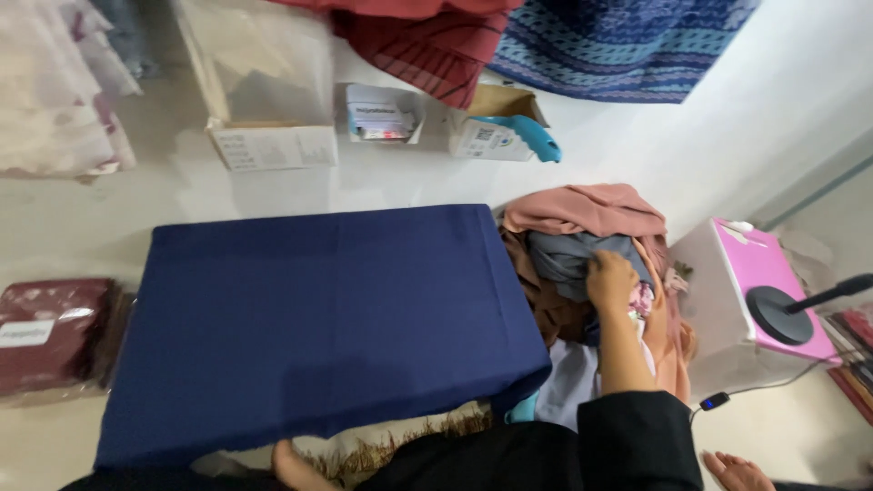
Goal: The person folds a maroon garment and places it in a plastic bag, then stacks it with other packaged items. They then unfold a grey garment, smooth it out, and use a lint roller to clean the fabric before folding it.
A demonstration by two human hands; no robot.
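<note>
- Right hand [611,280] closed on a grey cloth [568,259] atop the clothes heap [591,211].
- Left hand was out of sight.
- An open cardboard box [491,127] held a blue tool [527,135].

Large box: tall open cardboard carton with white labelled front face [271,145], floor, top left of centre
Small box: low open white cardboard box holding printed packets [382,118]; just right of the carton
Third box: brown-and-white cardboard box with a printed code patch [482,136]; further right, a turquoise plastic handle sticking out
Packet: dark red fabric bundle in clear plastic wrap with a white rectangular label [25,333]; far left edge
Screens: none
</note>
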